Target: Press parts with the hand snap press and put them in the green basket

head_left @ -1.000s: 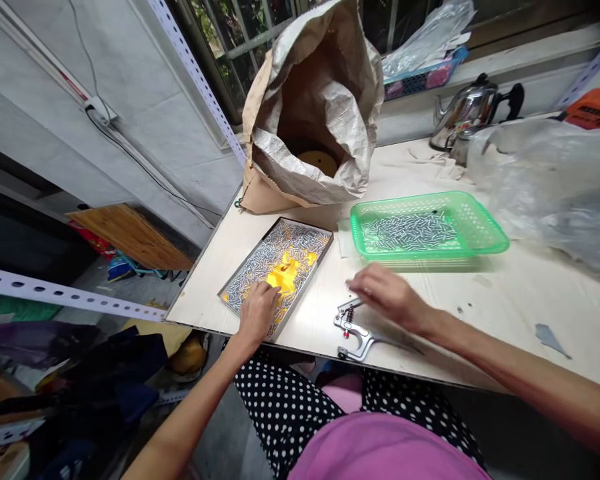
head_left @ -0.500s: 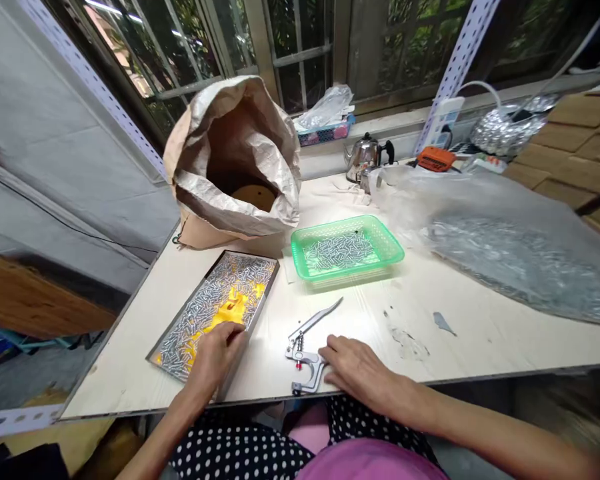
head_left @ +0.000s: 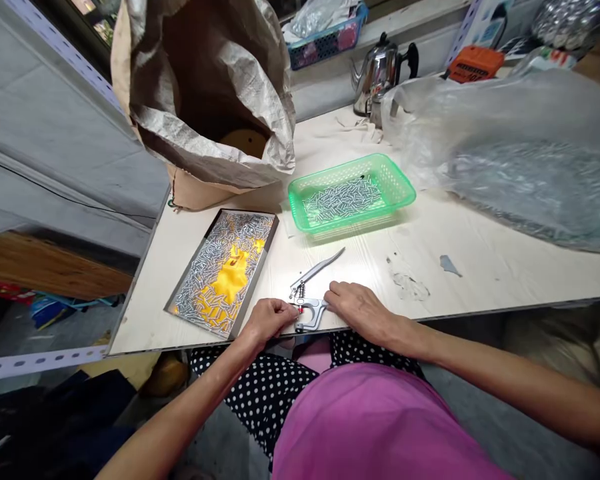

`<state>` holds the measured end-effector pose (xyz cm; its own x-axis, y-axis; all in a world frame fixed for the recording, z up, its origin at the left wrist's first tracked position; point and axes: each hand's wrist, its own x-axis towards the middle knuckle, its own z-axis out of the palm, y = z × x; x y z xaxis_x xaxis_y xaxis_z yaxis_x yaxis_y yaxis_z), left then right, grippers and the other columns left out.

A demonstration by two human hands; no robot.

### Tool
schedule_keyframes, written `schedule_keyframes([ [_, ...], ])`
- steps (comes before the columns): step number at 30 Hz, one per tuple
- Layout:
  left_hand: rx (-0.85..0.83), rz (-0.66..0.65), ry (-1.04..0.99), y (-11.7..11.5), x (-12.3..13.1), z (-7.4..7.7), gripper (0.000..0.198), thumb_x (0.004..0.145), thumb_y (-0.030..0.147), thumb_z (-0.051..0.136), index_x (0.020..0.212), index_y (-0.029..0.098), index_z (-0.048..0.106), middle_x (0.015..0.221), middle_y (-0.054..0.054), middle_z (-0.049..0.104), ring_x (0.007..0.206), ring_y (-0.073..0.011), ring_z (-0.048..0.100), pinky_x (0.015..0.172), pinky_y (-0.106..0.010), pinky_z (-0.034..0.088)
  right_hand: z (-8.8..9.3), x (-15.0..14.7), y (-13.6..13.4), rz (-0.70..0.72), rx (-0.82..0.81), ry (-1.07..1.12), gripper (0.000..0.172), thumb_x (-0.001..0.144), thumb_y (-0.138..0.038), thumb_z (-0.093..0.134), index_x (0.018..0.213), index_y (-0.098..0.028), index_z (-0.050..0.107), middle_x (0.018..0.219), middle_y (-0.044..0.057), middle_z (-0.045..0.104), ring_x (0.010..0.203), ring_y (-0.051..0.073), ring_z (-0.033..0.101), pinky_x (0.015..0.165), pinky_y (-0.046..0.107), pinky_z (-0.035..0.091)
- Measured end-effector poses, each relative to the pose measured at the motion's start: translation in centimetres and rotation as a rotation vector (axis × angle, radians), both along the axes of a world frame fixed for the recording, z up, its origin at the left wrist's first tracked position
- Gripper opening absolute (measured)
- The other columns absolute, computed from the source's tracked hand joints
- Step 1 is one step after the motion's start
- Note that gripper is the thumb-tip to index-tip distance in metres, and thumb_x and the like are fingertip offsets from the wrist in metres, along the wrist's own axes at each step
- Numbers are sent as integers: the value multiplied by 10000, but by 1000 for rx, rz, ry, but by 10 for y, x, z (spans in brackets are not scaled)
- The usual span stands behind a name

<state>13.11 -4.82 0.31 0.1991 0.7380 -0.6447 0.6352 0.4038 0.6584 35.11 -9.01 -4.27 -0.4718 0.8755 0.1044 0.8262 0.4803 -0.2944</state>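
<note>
Silver hand pliers (head_left: 311, 313) with a long handle and a red-tipped part lie at the table's front edge. My left hand (head_left: 273, 319) is at the left side of their jaw, thumb and fingertips pinched together; what is between them is too small to make out. On the other side, my right hand (head_left: 357, 307) rests on the table with its curled fingers on the pliers' frame. Left of the pliers is a shallow tray (head_left: 253, 287) of small metal pins over a yellow bottom. A green basket (head_left: 403, 193) behind the pliers holds more pins.
A large open paper sack (head_left: 205, 177) stands at the back left. Farther back are a metal kettle (head_left: 380, 73), an orange box (head_left: 475, 63) and a blue basket (head_left: 325, 50). A clear plastic bag (head_left: 530, 160) of metal pieces lies at the right.
My left hand has moved right, from over the pin tray to the jaw of the pliers. My right hand stays at the pliers. The camera view has tilted down.
</note>
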Motion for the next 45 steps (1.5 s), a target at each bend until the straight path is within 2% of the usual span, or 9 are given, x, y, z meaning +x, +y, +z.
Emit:
schedule_keyframes([
  [15, -79, -28, 116, -3, 8, 1, 289, 690, 411, 702, 647, 138, 620, 453, 65, 466, 401, -68, 384, 382, -196, 300, 14, 1, -3, -5, -82, 37, 159, 916, -92, 454, 887, -163, 593, 900, 57, 595, 762, 165, 488, 668, 306, 325],
  [18, -115, 14, 115, -2, 9, 2, 288, 681, 402, 729, 656, 138, 616, 458, 62, 484, 415, -71, 415, 391, -190, 340, 20, 9, 4, 25, -87, 62, 139, 913, -218, 542, 1021, -155, 601, 1084, 111, 603, 916, 208, 534, 758, 336, 394],
  [22, -127, 32, 119, -2, 10, 1, 257, 697, 367, 729, 684, 132, 627, 456, 62, 496, 414, -70, 425, 392, -188, 367, 27, 27, 29, 20, -50, -13, 897, 710, -528, 756, 1408, -111, 378, 1498, 242, 314, 1342, 388, 311, 1042, 530, 309],
  [24, -134, 32, 123, -2, 10, 1, 247, 704, 356, 727, 691, 128, 632, 453, 62, 497, 411, -69, 424, 388, -187, 371, 28, 34, 42, 48, -101, -74, 1055, 641, -624, 758, 1441, -86, 331, 1510, 256, 300, 1390, 424, 225, 1088, 594, 228],
  [29, -146, 53, 113, -3, 12, 2, 255, 708, 359, 727, 696, 123, 632, 450, 65, 492, 408, -62, 416, 384, -179, 368, 30, 37, 54, 111, -145, -128, 1022, 624, -606, 762, 1414, -84, 378, 1380, 238, 479, 1279, 409, 399, 1075, 637, 212],
  [36, -140, -10, 165, -4, 10, 5, 268, 759, 395, 694, 722, 134, 645, 478, 57, 488, 430, -86, 431, 439, -216, 392, 37, 33, 36, 102, -88, -57, 764, 770, -417, 725, 1401, -128, 404, 1182, 167, 619, 1132, 335, 515, 1044, 624, 232],
  [38, 17, -131, 276, -6, 11, 10, 252, 825, 373, 633, 725, 141, 650, 541, 23, 535, 504, -118, 497, 513, -248, 436, 36, 32, 31, 102, -88, -44, 724, 793, -364, 714, 1404, -138, 399, 1160, 154, 630, 1103, 309, 530, 1047, 596, 241],
  [42, 658, -445, 435, -8, 23, 15, 206, 887, 346, 591, 932, 158, 662, 954, -81, 657, 915, -231, 591, 799, -356, 489, 31, 29, 23, 91, -63, -23, 730, 822, -292, 689, 1439, -131, 333, 1163, 154, 632, 1083, 277, 541, 1049, 551, 254],
  [45, 871, -734, 328, 0, 42, 7, 474, 831, 346, 684, 1236, 149, 537, 1258, -131, 579, 1169, -287, 489, 976, -430, 439, 26, 30, 20, 63, -36, -15, 811, 808, -357, 700, 1457, -109, 283, 1184, 165, 622, 1096, 287, 537, 1049, 543, 264],
])
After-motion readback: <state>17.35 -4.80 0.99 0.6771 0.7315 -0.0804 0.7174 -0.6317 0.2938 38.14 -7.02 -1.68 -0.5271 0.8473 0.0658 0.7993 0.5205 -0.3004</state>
